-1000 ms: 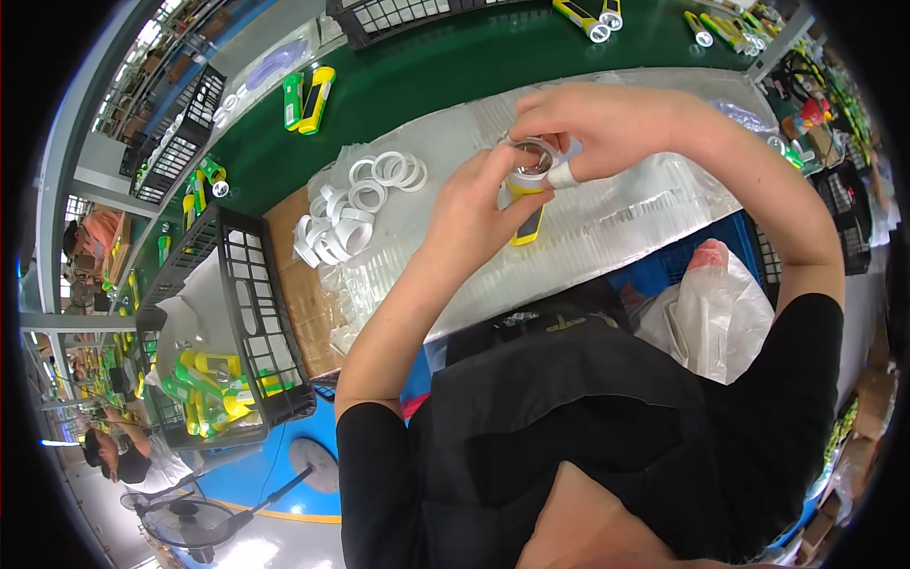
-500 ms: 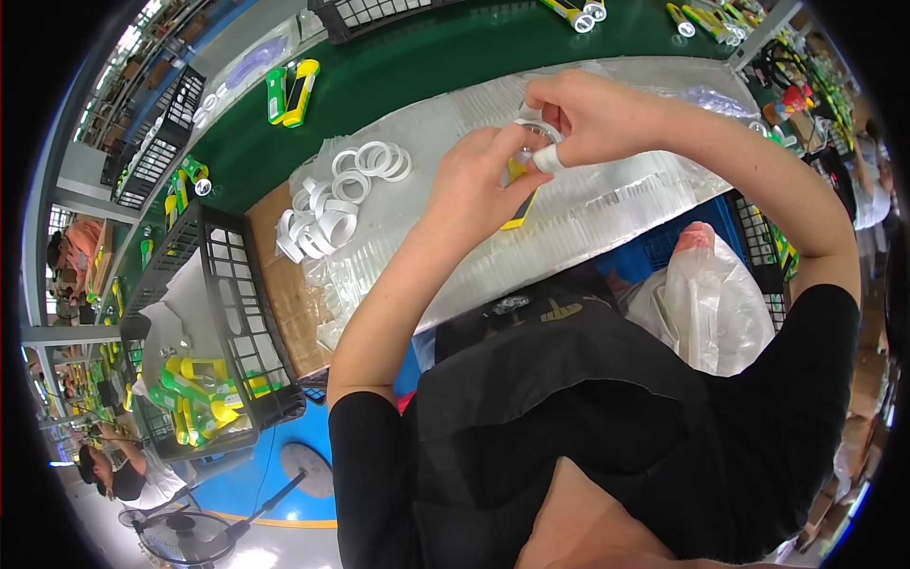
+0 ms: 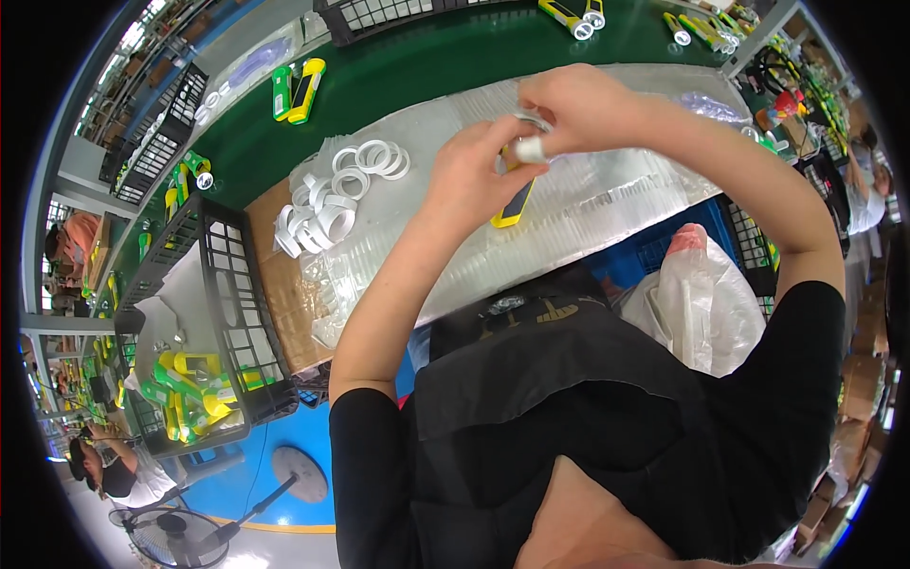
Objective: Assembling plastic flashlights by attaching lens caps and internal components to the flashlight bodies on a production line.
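A yellow flashlight (image 3: 513, 206) with a black panel hangs head up in my left hand (image 3: 466, 175), whose fingers close round its upper part. At the flashlight's top, a pale ring (image 3: 536, 121) shows between my hands. My right hand (image 3: 590, 106) bends over it, fingers curled and pinching at the ring. A white wrap (image 3: 528, 149) covers the tip of a right-hand digit. My fingers hide most of the flashlight's head, so how the ring sits on it cannot be told. To the left lie several loose white rings (image 3: 336, 220), some overlapping, on the plastic-covered work surface (image 3: 417, 242).
Two flashlights (image 3: 305, 91) lie on the green conveyor belt (image 3: 398, 81) beyond the work surface. At left, a black crate (image 3: 248, 313) holds several green and yellow flashlights (image 3: 185, 391). A white bag (image 3: 706, 308) stands at right below the table edge. Farther off is a floor fan (image 3: 175, 536).
The white-wrapped fingertip has shifted left and slightly up, and my right hand has turned a little over the flashlight's head. My left hand keeps its hold.
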A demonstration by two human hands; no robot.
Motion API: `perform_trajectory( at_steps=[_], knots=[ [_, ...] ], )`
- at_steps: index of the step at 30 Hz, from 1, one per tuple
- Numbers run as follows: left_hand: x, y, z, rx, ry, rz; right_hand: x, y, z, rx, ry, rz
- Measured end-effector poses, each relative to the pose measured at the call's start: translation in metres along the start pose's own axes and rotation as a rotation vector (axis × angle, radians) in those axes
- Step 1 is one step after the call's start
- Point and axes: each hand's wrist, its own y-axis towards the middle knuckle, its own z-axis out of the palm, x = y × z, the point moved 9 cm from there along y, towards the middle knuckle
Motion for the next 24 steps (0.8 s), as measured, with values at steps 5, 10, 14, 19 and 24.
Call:
perform_trajectory(
  at_steps=[5, 10, 14, 19, 24],
  knots=[
    [0.004, 0.000, 0.000, 0.050, 0.115, -0.071, -0.032, 0.001, 0.002, 0.037, -0.173, 0.321],
    [0.010, 0.001, 0.000, 0.003, -0.016, -0.018, -0.016, -0.001, -0.005, -0.162, -0.080, 0.115],
    [0.018, 0.001, 0.000, 0.061, 0.079, -0.112, -0.026, 0.001, -0.012, -0.053, -0.117, 0.272],
    [0.013, -0.005, 0.002, 0.046, -0.052, 0.019, -0.003, -0.009, -0.007, -0.348, 0.114, -0.186],
    [0.011, 0.003, -0.010, 0.164, -0.334, -0.149, 0.006, -0.045, -0.032, -0.446, 0.344, -0.176]
  ],
)
